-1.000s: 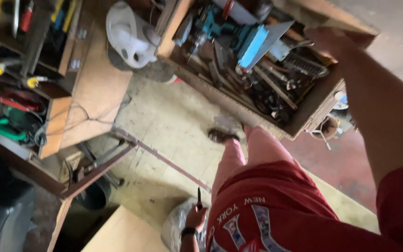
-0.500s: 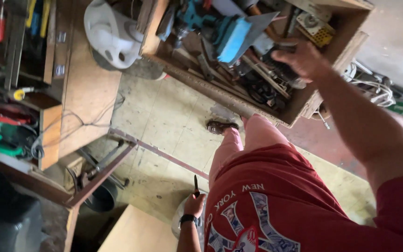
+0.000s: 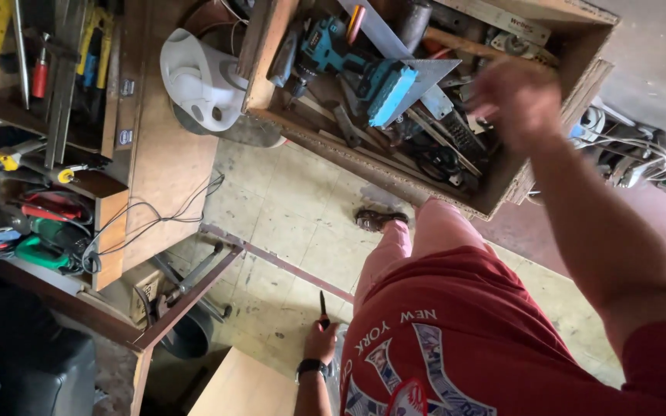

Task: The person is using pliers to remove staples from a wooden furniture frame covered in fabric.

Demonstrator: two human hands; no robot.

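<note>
Workshop: pale tiled floor [image 3: 302, 200], open wooden tool crate [image 3: 580, 46].
Right hand [image 3: 514, 100]: blurred, fingers loosely spread over crate, rummaging.
Left hand [image 3: 321, 339]: pinching small dark-handled tool [image 3: 323, 310].
Next: likely settling on one tool.

tools at each hand

a small dark, slim tool [image 3: 322, 306] stands upright in the left hand [image 3: 320, 339], low beside the leg. just under the blurred right hand [image 3: 514, 98] sits an open wooden box [image 3: 572, 46] crammed with jumbled tools, a teal drill [image 3: 352, 65] lying left of that hand.
</note>
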